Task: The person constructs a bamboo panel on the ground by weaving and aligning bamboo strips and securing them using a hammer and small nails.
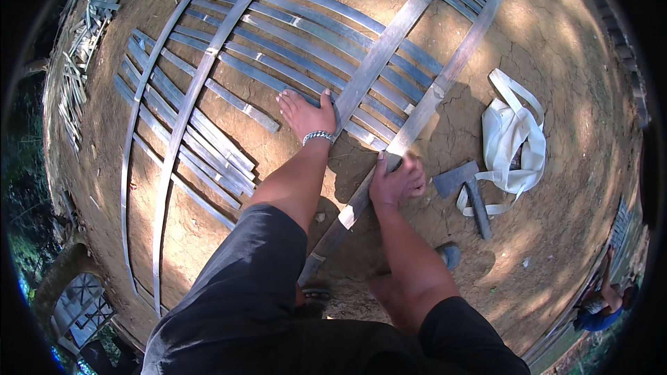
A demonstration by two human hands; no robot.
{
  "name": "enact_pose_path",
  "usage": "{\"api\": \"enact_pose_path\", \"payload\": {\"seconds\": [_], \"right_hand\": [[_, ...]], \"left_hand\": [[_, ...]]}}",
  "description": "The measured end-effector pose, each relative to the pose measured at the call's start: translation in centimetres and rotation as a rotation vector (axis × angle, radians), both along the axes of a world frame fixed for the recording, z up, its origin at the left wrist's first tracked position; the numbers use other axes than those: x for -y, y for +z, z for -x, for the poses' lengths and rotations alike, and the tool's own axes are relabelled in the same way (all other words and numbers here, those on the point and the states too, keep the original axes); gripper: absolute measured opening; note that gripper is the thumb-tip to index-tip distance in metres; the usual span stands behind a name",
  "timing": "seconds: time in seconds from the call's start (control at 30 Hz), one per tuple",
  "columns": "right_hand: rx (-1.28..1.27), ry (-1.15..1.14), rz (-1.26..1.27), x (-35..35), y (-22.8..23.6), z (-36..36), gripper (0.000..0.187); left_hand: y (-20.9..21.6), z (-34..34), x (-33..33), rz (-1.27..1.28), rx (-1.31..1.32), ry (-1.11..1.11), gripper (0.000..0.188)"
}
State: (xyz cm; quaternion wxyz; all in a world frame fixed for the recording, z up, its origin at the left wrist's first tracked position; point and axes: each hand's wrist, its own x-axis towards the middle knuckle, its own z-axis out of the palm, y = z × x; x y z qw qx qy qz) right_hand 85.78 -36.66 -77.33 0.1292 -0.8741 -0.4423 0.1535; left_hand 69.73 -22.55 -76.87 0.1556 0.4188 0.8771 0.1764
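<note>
Flat bamboo slats [306, 55] lie across longer bamboo strips [397, 35], woven into an open lattice on the ground. Over the near ends of the slats, beside one long strip, my left hand [303, 115] lies with fingers stretched and thumb apart. My right hand [397, 182] is closed around the rightmost long bamboo strip [455, 62], its thumb on one side and its curled, slightly blurred fingers on the other. That strip runs on under my hand towards my feet. The palm side of my right hand is hidden.
Right of my hand lies a dark tool with a rectangular blade [455, 178] and a handle, touching a white cloth bag [513, 142]. More slats [201, 135] fan out at left. Split bamboo scraps [82, 62] are piled far left. Another person [606, 298] is at the right edge.
</note>
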Motion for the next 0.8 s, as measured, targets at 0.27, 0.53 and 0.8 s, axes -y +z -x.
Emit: {"api": "enact_pose_path", "payload": {"seconds": [0.27,0.53,0.8], "right_hand": [[0.105,0.005,-0.189,0.2,-0.8,0.0,0.06],[0.108,-0.016,-0.172,0.3,-1.3,-0.1,0.059],[0.136,0.018,-0.235,0.4,-1.6,-0.1,0.057]], "left_hand": [[-0.2,0.1,0.2,-0.002,0.027,-0.002,0.108],[-0.2,0.1,0.3,-0.012,0.03,-0.002,0.109],[-0.2,0.0,0.2,-0.008,0.045,-0.004,0.113]]}}
